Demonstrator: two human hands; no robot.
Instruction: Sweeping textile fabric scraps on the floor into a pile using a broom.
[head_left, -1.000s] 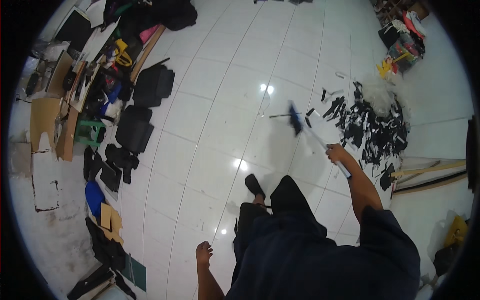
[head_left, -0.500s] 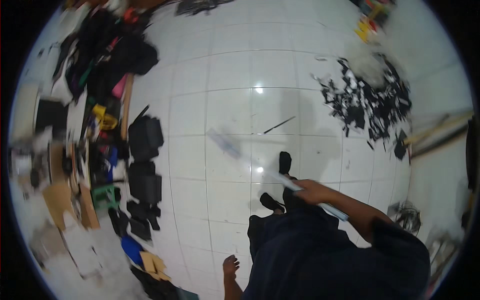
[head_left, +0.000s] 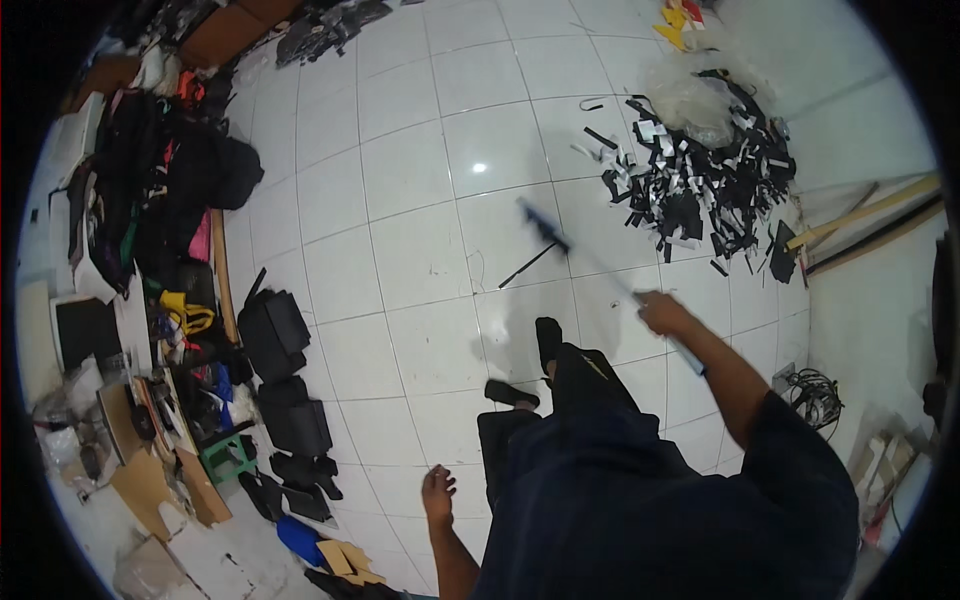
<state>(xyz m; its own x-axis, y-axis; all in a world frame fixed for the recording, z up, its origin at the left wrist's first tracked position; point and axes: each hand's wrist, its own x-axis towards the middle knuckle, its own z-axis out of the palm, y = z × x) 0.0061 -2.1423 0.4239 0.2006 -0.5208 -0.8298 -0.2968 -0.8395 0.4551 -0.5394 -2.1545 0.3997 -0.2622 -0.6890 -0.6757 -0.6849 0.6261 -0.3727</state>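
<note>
Right hand [head_left: 658, 312]: I see its grip grasping the long, pale-handled broom [head_left: 630, 293], arm reaching forward.
Broom position: slanting above the glossy white tile floor [head_left: 400, 260]; its dark head is blurred, so I cannot tell whether it touches down.
Thin black strip [head_left: 527, 266]: on the floor, one end right by the broom's head.
Black-and-white scrap pile [head_left: 684, 212]: right of the broom, a translucent plastic bag [head_left: 690, 100] at its far edge.
Left hand [head_left: 438, 492]: grip released, fingers loosely curled.
</note>
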